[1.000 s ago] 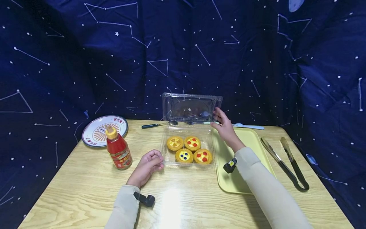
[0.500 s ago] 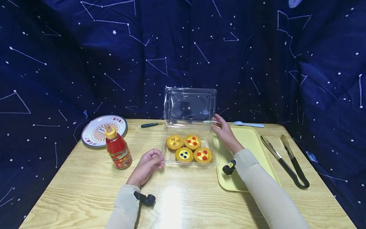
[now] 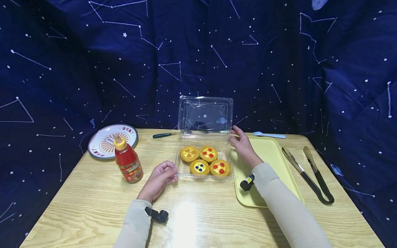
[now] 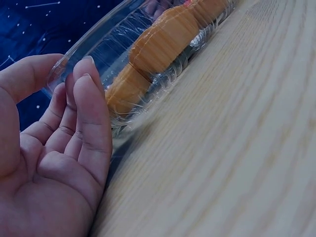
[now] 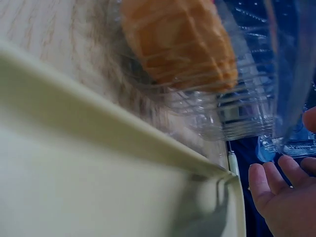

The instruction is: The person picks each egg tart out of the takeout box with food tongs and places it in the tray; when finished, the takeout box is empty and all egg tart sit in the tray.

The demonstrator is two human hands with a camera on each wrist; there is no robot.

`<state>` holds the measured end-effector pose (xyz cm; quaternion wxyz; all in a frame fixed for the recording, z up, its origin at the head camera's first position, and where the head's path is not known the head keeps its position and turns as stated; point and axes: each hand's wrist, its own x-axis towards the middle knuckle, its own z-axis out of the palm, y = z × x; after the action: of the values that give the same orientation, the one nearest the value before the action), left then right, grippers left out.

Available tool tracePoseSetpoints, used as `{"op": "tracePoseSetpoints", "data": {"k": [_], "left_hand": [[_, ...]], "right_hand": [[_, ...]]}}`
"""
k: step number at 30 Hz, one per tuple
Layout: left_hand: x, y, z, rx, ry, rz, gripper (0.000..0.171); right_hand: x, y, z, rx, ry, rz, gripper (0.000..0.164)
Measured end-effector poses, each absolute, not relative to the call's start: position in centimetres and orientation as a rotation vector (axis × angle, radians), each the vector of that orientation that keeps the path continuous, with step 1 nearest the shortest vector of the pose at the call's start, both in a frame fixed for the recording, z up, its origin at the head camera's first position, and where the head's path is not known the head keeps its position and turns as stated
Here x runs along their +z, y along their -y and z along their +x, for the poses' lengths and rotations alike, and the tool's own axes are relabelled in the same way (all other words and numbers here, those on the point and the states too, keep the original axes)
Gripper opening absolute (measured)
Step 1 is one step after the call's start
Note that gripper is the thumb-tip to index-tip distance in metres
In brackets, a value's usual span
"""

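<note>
A clear plastic clamshell box (image 3: 183, 171) sits mid-table with its lid (image 3: 205, 115) raised upright. Inside are several tarts, among them one with blue dots (image 3: 199, 167) and one with red pieces (image 3: 220, 167). My left hand (image 3: 159, 181) pinches the box's rim at the near left corner; in the left wrist view the thumb lies over the edge, fingers below it. Beside the hinge at the box's right, my right hand (image 3: 245, 147) has its fingers loosely extended, close to the lid's lower corner. In the right wrist view no grip shows, and whether the fingertips touch is unclear.
A yellow tray (image 3: 270, 165) lies right of the box, under my right forearm. Tongs (image 3: 313, 179) lie farther right. A blue fork (image 3: 269, 135) and a dark-handled utensil (image 3: 162, 135) lie at the back. A red sauce bottle (image 3: 128, 162) and a plate (image 3: 102, 136) stand left.
The lid has swung back from leaning forward to upright. My right hand, earlier at the lid's edge, has lowered slightly and come off it. My left hand has stayed at the corner.
</note>
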<state>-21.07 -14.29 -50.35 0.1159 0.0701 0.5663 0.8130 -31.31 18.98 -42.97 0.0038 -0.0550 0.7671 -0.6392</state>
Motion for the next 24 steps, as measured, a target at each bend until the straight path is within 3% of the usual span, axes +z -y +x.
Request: {"op": "tracePoseSetpoints", "data": {"k": [9, 14, 24], "left_hand": [[-50.0, 14.8, -20.7, 2.374, -1.691, 0.187, 0.011], [-50.0, 14.8, -20.8, 2.355, -1.696, 0.234, 0.005], [-50.1, 14.2, -20.6, 2.361, -1.677, 0.23, 0.012]], "right_hand": [[-42.7, -19.8, -31.3, -2.025, -2.457, -0.257, 0.067], [-41.9, -20.6, -30.1, -2.034, -2.478, -0.275, 0.067], [-40.4, -22.4, -27.5, -1.946, -2.586, -0.402, 0.065]]}}
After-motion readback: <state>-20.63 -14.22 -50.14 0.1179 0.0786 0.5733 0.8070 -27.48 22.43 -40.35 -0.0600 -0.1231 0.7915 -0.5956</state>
